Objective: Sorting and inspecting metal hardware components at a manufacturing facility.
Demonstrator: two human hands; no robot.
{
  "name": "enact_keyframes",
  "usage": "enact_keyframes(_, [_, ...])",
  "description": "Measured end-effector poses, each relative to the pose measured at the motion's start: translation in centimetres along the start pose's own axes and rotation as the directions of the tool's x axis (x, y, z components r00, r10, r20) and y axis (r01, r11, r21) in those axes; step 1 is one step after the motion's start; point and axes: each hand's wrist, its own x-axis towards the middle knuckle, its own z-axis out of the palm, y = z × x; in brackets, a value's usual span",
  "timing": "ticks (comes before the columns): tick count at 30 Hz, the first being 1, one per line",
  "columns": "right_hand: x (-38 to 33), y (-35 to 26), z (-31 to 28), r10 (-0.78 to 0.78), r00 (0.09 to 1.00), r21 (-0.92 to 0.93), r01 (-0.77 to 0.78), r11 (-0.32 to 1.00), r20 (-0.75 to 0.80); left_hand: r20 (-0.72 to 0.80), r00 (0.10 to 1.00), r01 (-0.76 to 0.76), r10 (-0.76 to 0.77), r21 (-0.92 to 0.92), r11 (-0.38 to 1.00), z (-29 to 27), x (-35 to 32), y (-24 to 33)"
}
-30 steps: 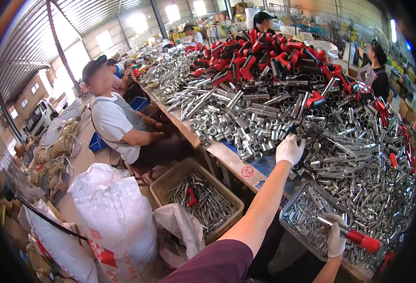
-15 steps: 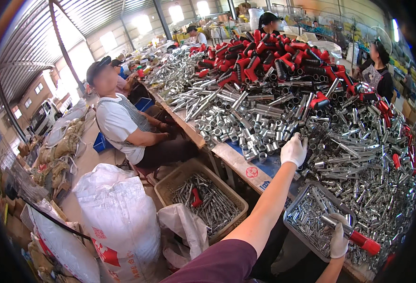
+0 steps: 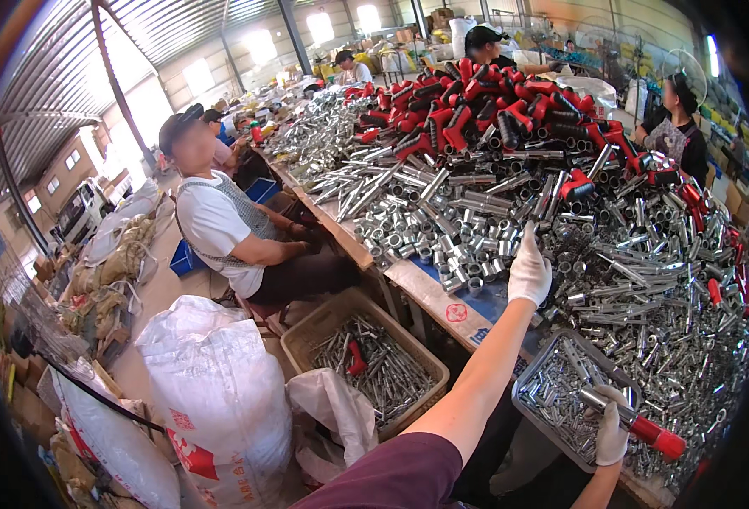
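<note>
My right hand [image 3: 612, 434], in a white glove, is wrapped round a tool with a thick chrome shaft and a red grip [image 3: 656, 439]. It holds this above a grey plastic tray [image 3: 523, 405] of small metal parts. My left hand [image 3: 529, 273], also gloved, reaches out over the table with its fingers stretched toward the heap; nothing shows in it. Short chrome sockets [image 3: 468, 254] lie to its left, and a tangle of small dark metal parts [image 3: 571, 246] to its right. Beyond them are longer chrome tubes [image 3: 485, 202].
Red-and-black handles [image 3: 476, 106] are piled high at the back. Below the table's left edge stands a tan crate [image 3: 429, 360] of metal rods, next to white woven sacks [image 3: 213, 382]. A seated co-worker [image 3: 221, 220] is at the left; others work farther back.
My left hand has turned slightly, its fingers now stretched forward rather than bent among the parts. The right hand keeps its hold on the red-gripped tool, almost still.
</note>
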Motion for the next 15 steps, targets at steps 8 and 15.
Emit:
enact_keyframes(8, [-0.1,0.3,-0.4,0.001,1.0,0.01,-0.001,1.0,0.011,0.231,0.969,0.037,-0.086,0.206,0.978,0.7,0.5,-0.6])
enact_keyframes(15, [-0.1,0.0,0.6,-0.007,1.0,0.022,0.007,1.0,-0.023,0.17,0.985,-0.06,0.025,0.204,0.977,0.8,0.8,-1.3])
